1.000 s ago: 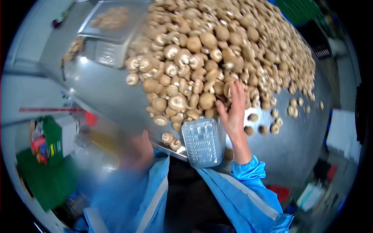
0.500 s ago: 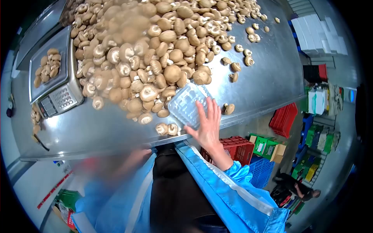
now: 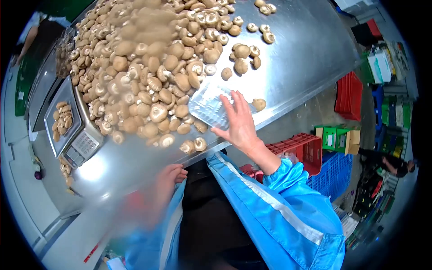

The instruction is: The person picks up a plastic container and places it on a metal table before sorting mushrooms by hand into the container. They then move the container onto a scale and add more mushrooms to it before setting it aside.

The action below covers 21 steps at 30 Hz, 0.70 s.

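Observation:
My right hand (image 3: 240, 128) is open, its fingers spread over the right side of a clear plastic tray (image 3: 204, 105) with a ribbed bottom. No mushrooms show inside the tray, which lies on the metal table against the brown mushroom pile (image 3: 153, 85). Near the table's front edge is my left hand (image 3: 172, 175), fingers curled, apart from the tray. Nothing sticks out of it, and a smear on the lens blurs its wrist. Two mushrooms (image 3: 193, 145) lie just left of my right thumb. One more mushroom (image 3: 258, 104) sits right of my right hand.
A scale (image 3: 83, 144) with mushrooms on its plate stands on the left of the table. Red crates (image 3: 315, 153), a blue crate (image 3: 330, 175) and a green box (image 3: 330, 138) are beyond the front edge. Another person (image 3: 389, 164) is far right.
The view has turned and shifted. My left hand has come up beside the table edge and is clearer, its fingers curled. My right hand stays spread at the tray.

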Available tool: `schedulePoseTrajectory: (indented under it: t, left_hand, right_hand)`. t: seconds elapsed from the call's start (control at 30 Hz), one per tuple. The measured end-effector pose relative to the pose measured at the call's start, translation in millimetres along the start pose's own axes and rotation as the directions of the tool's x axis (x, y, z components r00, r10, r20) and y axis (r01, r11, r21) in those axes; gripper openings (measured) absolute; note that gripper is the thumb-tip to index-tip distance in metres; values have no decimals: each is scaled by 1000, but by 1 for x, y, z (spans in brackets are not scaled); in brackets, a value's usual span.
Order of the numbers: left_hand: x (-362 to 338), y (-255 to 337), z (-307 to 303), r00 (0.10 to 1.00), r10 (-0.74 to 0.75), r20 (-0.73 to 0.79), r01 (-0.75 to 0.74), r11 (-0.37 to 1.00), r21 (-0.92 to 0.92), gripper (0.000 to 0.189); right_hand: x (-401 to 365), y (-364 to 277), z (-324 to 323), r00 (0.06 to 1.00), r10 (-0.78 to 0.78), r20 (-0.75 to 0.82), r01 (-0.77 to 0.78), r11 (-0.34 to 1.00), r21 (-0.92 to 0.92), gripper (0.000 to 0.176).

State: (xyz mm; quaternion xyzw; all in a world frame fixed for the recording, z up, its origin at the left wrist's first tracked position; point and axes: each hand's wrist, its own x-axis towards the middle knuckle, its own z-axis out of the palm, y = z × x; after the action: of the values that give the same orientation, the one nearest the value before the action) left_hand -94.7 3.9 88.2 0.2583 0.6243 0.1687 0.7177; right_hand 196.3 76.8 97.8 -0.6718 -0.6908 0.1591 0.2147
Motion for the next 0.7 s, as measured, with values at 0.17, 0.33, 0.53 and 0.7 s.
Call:
schedulePoseTrajectory:
  t: [0.17, 0.33, 0.53, 0.7]
  left_hand:
    - [14, -13, -5, 997, -26, 71, 28, 999, -24, 25]
    - [22, -10, -26, 975, 47, 219, -60, 997, 55, 22]
    - [45, -25, -110, 982, 144, 125, -149, 988, 30, 23]
    - [-4, -8, -113, 980, 133, 149, -137, 990, 13, 27]
  right_hand:
    - [-3, 8, 15, 998, 4, -66, -3, 1000, 20, 96]
    - [-8, -6, 26, 972, 113, -206, -124, 991, -41, 83]
    - [5, -10, 48, 945, 304, -117, -305, 952, 9, 108]
    - [5, -23, 46, 951, 246, -189, -289, 924, -250, 109]
